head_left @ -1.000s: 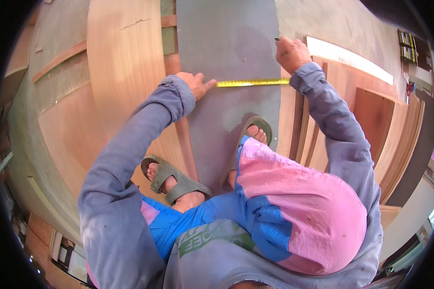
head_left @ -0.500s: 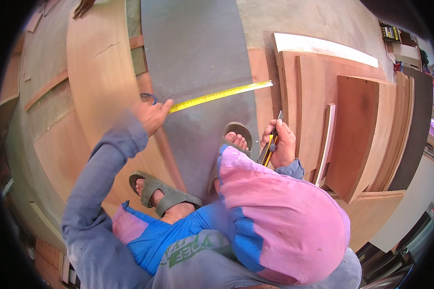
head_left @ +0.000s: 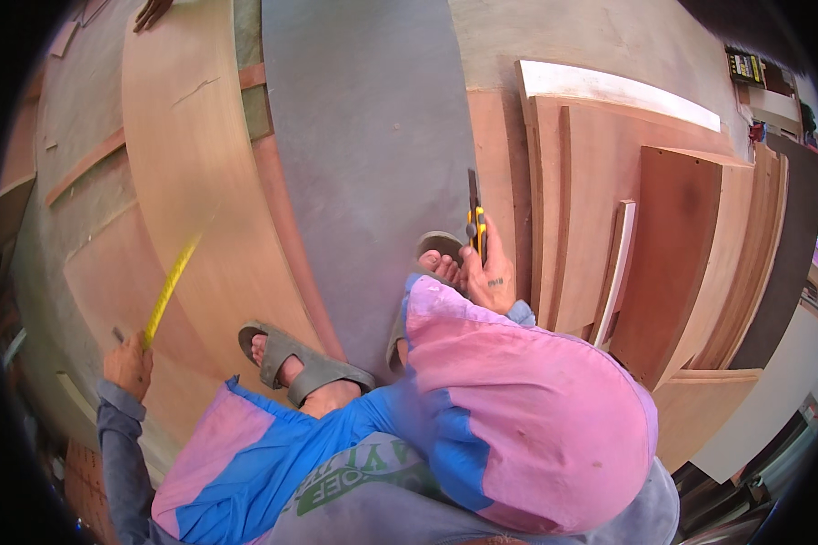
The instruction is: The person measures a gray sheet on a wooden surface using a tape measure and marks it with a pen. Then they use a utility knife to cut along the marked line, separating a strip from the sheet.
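My left hand (head_left: 129, 365) is out at the left, closed around a tape measure whose yellow blade (head_left: 168, 289) sticks up and away from it over the light wood sheet (head_left: 186, 136). The tape's case is mostly hidden in the hand. In my right hand (head_left: 491, 275) is a black and yellow utility knife (head_left: 475, 222), its dark blade pointing away from me. That hand is in front of my right knee, above the right edge of the long grey board (head_left: 364, 118). My sandalled feet are on the boards.
To the right lie stacked reddish-brown panels (head_left: 591, 163) and a box-like wooden piece (head_left: 673, 245). A narrow white-edged strip (head_left: 616, 263) leans there. Another person's hand (head_left: 153, 13) rests on the light wood sheet's far end. A dark panel (head_left: 795, 218) stands at far right.
My left hand has swung left and nearer, taking the tape's yellow blade off the grey board. My right hand with the knife has moved left, its blade now pointing straight ahead.
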Motion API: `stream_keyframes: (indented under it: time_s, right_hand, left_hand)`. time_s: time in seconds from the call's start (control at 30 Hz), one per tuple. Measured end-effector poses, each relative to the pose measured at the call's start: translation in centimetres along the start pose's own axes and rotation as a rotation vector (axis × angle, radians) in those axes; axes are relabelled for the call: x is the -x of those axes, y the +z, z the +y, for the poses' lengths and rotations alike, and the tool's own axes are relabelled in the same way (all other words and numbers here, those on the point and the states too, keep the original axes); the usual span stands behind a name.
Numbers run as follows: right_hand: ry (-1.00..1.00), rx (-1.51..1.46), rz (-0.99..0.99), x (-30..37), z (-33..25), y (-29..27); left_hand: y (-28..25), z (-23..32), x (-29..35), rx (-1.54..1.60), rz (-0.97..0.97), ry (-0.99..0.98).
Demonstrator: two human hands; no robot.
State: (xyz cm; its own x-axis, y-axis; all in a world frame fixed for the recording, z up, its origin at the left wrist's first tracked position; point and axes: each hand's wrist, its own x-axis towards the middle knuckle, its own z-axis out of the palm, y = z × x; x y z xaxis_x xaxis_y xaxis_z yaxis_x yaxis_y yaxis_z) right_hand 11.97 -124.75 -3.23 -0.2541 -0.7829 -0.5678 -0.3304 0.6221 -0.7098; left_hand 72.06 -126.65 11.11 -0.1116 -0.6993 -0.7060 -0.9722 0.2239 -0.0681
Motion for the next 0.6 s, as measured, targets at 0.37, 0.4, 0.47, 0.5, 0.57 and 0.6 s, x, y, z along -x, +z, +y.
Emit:
stream_keyframes:
  time_s: [0.37,0.4,0.47,0.5,0.57,0.6]
  right_hand:
    - [-0.197,0.447,0.034,-3.3,-1.1,-0.5]
    - [-0.207,0.412,0.028,-3.1,-1.5,-0.4]
    - [-0.222,0.412,0.032,-2.9,-2.2,-0.1]
    - [-0.238,0.409,0.035,-2.8,-2.5,0.0]
    - [-0.305,0.405,0.012,-2.6,-2.8,0.5]
    - [-0.303,0.434,-0.014,-2.7,-2.9,0.6]
  left_hand:
    - [8.6,3.7,1.8,0.584,-0.108,-0.243]
    - [8.6,3.7,1.8,0.545,-0.094,-0.204]
    - [8.7,3.3,1.5,0.466,-0.057,-0.113]
    - [8.7,3.0,1.3,0.488,-0.069,-0.149]
    - [8.6,2.5,0.7,0.514,-0.118,-0.244]
    - [8.5,2.3,0.5,0.54,-0.116,-0.265]
